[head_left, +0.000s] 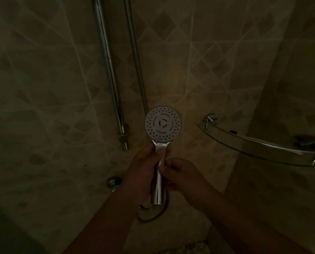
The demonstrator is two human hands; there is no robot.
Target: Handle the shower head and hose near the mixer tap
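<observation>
A chrome hand shower [162,123] with a round white perforated face points up at me in a dim tiled shower corner. My left hand [142,171] grips its chrome handle just below the head, fingers wrapped round it from the left. My right hand [178,173] pinches the handle's middle from the right with thumb and curled fingers. The handle's lower end [157,197] sticks out below both hands. A ribbed metal hose [135,52] hangs down behind the head.
A chrome riser pipe [109,70] runs down the wall, ending in a fitting [124,142]. A curved glass corner shelf [259,145] with chrome brackets juts out at right. A chrome knob [113,181] and a round wall fitting [151,213] sit below the hands.
</observation>
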